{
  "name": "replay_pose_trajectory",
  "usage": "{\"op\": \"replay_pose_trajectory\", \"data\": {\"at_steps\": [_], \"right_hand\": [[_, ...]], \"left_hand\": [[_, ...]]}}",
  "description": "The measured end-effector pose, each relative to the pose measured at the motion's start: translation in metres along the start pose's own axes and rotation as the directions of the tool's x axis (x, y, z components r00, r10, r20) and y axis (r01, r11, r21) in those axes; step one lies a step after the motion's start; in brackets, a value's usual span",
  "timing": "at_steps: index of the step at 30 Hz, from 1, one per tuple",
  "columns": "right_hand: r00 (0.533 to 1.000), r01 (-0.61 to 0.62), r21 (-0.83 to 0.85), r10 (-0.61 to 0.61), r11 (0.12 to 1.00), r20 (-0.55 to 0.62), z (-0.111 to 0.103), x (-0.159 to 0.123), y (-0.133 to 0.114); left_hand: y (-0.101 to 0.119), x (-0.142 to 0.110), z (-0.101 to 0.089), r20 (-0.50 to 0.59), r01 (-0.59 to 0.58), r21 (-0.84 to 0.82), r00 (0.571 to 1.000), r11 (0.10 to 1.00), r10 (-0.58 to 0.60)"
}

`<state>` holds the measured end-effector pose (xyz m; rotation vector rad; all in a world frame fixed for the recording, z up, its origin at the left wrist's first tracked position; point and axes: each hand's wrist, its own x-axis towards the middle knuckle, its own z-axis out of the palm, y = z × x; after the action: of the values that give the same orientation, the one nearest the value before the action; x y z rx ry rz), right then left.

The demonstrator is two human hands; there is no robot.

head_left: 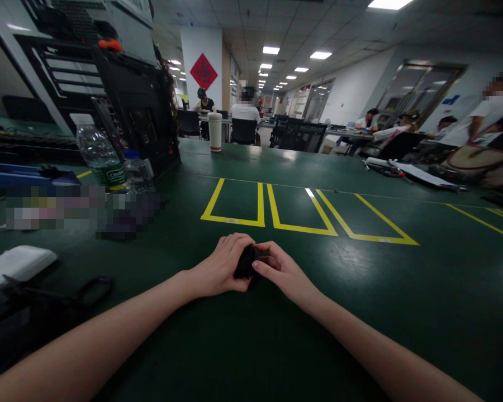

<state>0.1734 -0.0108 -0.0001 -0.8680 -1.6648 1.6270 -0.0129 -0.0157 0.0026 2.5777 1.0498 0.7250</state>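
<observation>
Between my two hands is a small black object (245,263), low over the near middle of the dark green table (251,346). My left hand (222,265) is wrapped around its left side, with the thumb underneath and the fingers over the top. On its right side, the thumb and fingertips of my right hand (279,271) pinch its edge. Much of the object is hidden by my fingers, and its kind cannot be made out. Beyond my hands, yellow tape outlines (299,228) mark the tabletop.
Plastic bottles (98,151) and a black computer case (140,106) stand at the left. A white device (20,265) and black cables (94,290) lie near my left arm. A white cup (214,132) stands at the far edge. Papers (427,174) lie far right; people sit beyond.
</observation>
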Motion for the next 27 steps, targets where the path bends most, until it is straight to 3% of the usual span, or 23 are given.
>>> {"op": "replay_pose_trajectory", "data": {"at_steps": [4, 13, 20, 27], "right_hand": [[0.997, 0.047, 0.063, -0.05, 0.997, 0.051, 0.0, -0.002, 0.0007], [0.997, 0.045, -0.02, -0.046, 0.999, -0.059, 0.0042, -0.0005, 0.0], [0.997, 0.076, 0.038, -0.077, 0.996, 0.023, 0.001, -0.0014, 0.0048], [0.997, 0.074, -0.003, -0.075, 0.997, -0.037, 0.0044, -0.0018, 0.0009]], "left_hand": [[-0.0003, -0.0004, 0.0007, -0.002, 0.006, -0.011, 1.0, 1.0, -0.006], [-0.0005, 0.0003, 0.0011, -0.016, -0.004, -0.007, 1.0, 1.0, 0.004], [0.0001, -0.0003, 0.0007, -0.017, 0.007, -0.012, 1.0, 1.0, -0.007], [0.0004, 0.0003, -0.0005, 0.002, 0.001, -0.004, 1.0, 1.0, -0.001]]}}
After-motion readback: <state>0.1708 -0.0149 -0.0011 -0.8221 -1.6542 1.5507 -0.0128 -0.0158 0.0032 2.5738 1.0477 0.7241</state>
